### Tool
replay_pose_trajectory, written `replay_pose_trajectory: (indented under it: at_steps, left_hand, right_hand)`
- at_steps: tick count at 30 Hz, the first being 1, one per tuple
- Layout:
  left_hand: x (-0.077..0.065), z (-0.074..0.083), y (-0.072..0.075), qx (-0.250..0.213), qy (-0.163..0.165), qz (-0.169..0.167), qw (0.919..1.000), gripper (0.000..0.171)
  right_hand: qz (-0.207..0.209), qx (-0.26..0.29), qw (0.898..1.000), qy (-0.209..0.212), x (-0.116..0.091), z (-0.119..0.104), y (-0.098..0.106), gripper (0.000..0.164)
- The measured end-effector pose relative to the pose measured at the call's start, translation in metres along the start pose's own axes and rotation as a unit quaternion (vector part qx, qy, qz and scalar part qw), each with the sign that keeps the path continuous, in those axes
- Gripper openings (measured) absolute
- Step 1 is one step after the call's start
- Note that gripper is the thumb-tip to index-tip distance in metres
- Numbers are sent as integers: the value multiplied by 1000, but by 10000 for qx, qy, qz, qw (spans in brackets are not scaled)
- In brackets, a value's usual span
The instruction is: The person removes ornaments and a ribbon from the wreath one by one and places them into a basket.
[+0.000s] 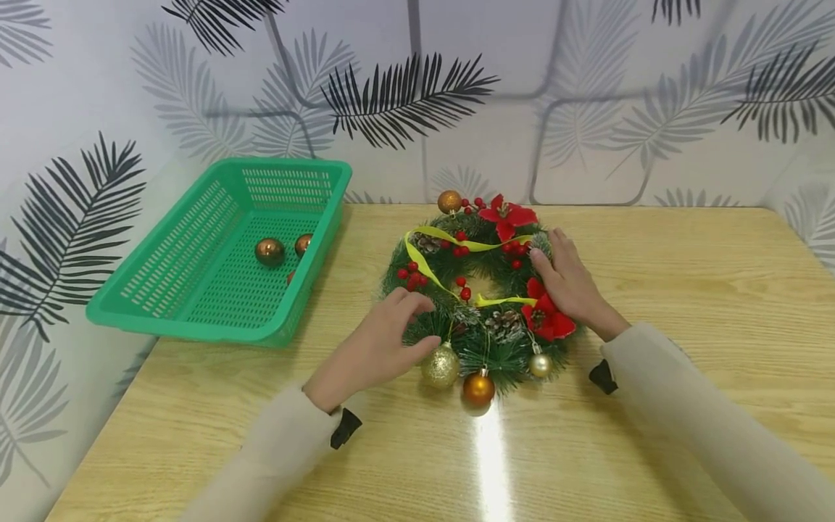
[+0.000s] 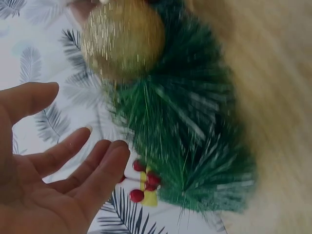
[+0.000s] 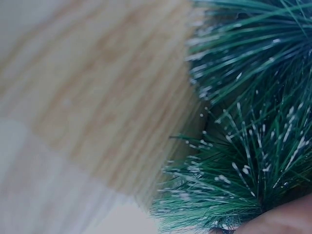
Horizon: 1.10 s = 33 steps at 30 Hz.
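Sleeves lie nearest me, at the frame's bottom. I see the wreath mid-frame, between the right hand, resting nearly straight-fingered on its right side, and the left hand, loosely parted, empty, just left of the gold bauble.

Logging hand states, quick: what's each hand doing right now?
Left hand: open, holding nothing, near the gold glitter ball.
Right hand: open, resting on the wreath.

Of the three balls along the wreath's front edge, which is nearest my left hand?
The large glittery gold ball, just by your left hand; the orange ball and small pale ball are farther right.
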<state>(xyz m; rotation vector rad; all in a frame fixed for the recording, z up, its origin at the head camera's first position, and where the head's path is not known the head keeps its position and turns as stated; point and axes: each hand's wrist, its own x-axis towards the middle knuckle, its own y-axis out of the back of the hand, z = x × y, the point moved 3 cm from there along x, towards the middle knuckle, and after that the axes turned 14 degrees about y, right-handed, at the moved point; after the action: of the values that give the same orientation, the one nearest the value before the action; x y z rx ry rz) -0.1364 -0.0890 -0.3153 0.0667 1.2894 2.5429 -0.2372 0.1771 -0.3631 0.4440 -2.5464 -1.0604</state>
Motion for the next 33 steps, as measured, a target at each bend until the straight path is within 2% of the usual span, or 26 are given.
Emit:
replay_pose_trajectory:
  at_steps: [9,18,33]
  left_hand:
    - [-12,1,-22,96,407,48,9991,54]
    - [-19,1,-41,454,178,238,9985,58]
    - [-19,6,-38,342,-35,441,9984,47]
  right_hand:
    - [-30,4,10000,-65,-1,0,0,75]
    - [1,20,10000,-18,0,0,0,76]
    - [-13,-4,10000,-18,1,3,0,77]
